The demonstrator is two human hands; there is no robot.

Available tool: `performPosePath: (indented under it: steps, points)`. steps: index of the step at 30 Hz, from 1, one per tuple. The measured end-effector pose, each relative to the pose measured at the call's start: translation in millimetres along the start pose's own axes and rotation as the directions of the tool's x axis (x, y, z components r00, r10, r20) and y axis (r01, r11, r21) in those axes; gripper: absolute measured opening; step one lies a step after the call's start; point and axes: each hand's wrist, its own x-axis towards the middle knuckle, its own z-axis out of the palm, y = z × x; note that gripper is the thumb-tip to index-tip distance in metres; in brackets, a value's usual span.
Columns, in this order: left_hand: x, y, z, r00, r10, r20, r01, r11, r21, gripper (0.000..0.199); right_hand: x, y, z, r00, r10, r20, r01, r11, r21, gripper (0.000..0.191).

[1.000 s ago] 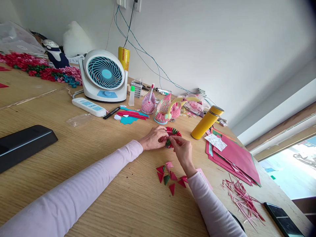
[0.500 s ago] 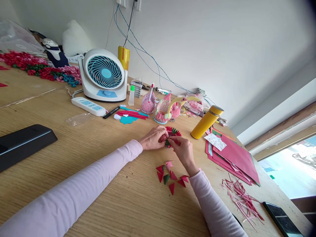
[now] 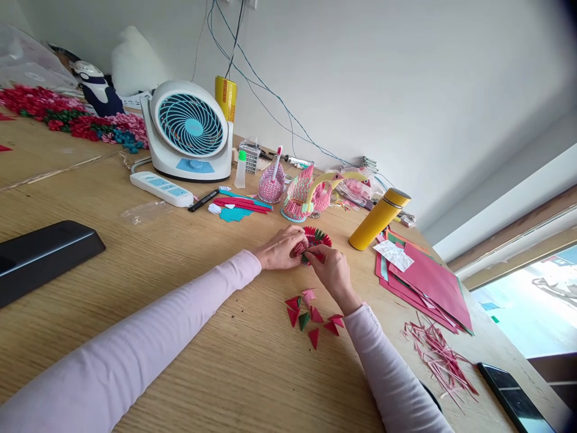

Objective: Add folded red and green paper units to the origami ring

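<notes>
A round piece of folded red and green paper [image 3: 320,237] is held between my hands over the middle of the table. My left hand [image 3: 283,248] grips its left side, fingers closed round the edge. At its near right edge my right hand [image 3: 331,269] is pinched, with a bit of red showing at the fingertips. Several loose folded paper triangles, red, pink and green, lie just below my hands, among them a green one [image 3: 303,320] and a red one [image 3: 314,338].
Behind my hands stand paper swans [image 3: 299,195] and a yellow bottle [image 3: 380,219]. Red paper sheets [image 3: 433,282], thin paper strips [image 3: 444,361] and a phone [image 3: 518,394] lie to the right. A fan [image 3: 192,129], a power strip [image 3: 161,189] and a black object [image 3: 49,255] are to the left.
The view has shifted slightly. Both hands stay at the round paper piece, and more red shows at my right fingertips. The loose triangles lie as before.
</notes>
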Motion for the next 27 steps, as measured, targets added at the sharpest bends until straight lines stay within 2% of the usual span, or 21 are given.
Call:
performPosePath:
  steps: [4, 8, 9, 11, 12, 14, 15, 16, 18, 21, 23, 27]
  points:
    - [0.6, 1.5, -2.8, 1.000, -0.004, 0.006, 0.004, 1.000, -0.011, 0.028, 1.2, -1.1, -8.2, 0.996, -0.084, 0.036, 0.081, 0.995, 0.061, 0.024]
    - [-0.5, 1.4, -5.8, 1.000, 0.012, 0.017, -0.011, 0.998, -0.054, 0.027, 0.9, -8.1, -30.5, 0.970, -0.223, -0.098, 0.235, 0.962, 0.137, 0.024]
    - [-1.0, 0.7, -5.9, 1.000, 0.024, 0.010, -0.023, 0.997, -0.071, 0.028, 0.2, -10.1, -37.1, 0.962, -0.265, -0.073, 0.273, 0.952, 0.137, 0.023]
    - [-1.9, -0.8, -5.4, 0.998, 0.048, -0.035, -0.051, 0.994, -0.094, 0.029, -2.8, -13.4, -49.1, 0.920, -0.371, 0.124, 0.353, 0.924, 0.144, 0.020]
    - [-2.1, -1.4, -4.9, 0.996, 0.059, -0.066, -0.065, 0.993, -0.096, 0.028, -5.1, -14.6, -53.7, 0.875, -0.410, 0.260, 0.384, 0.912, 0.144, 0.018]
    - [-2.1, -1.8, -4.1, 0.990, 0.075, -0.119, -0.085, 0.993, -0.084, 0.026, -11.1, -16.9, -58.9, 0.752, -0.428, 0.501, 0.431, 0.895, 0.118, 0.017]
    - [-1.9, -1.5, -4.0, 0.987, 0.085, -0.134, -0.096, 0.992, -0.077, 0.025, -14.2, -18.0, -59.3, 0.705, -0.409, 0.579, 0.445, 0.891, 0.087, 0.018]
    - [-1.7, -1.0, -3.9, 0.985, 0.097, -0.143, -0.108, 0.992, -0.069, 0.024, -17.2, -19.2, -58.3, 0.677, -0.381, 0.630, 0.457, 0.888, 0.046, 0.019]
    - [-1.3, 0.4, -4.3, 0.981, 0.127, -0.146, -0.136, 0.989, -0.054, 0.023, -21.8, -21.7, -52.9, 0.667, -0.327, 0.669, 0.473, 0.880, -0.043, 0.021]
    - [-0.9, 1.9, -4.9, 0.977, 0.162, -0.141, -0.169, 0.985, -0.042, 0.021, -25.0, -24.6, -42.2, 0.682, -0.295, 0.669, 0.492, 0.862, -0.121, 0.015]
    - [-0.7, 2.1, -5.0, 0.976, 0.168, -0.141, -0.176, 0.984, -0.041, 0.020, -25.5, -25.6, -37.8, 0.692, -0.309, 0.653, 0.504, 0.854, -0.131, 0.010]
    - [-0.4, 1.6, -4.8, 0.977, 0.156, -0.146, -0.163, 0.986, -0.037, 0.020, -24.4, -26.4, -41.7, 0.707, -0.312, 0.634, 0.500, 0.855, -0.136, 0.013]
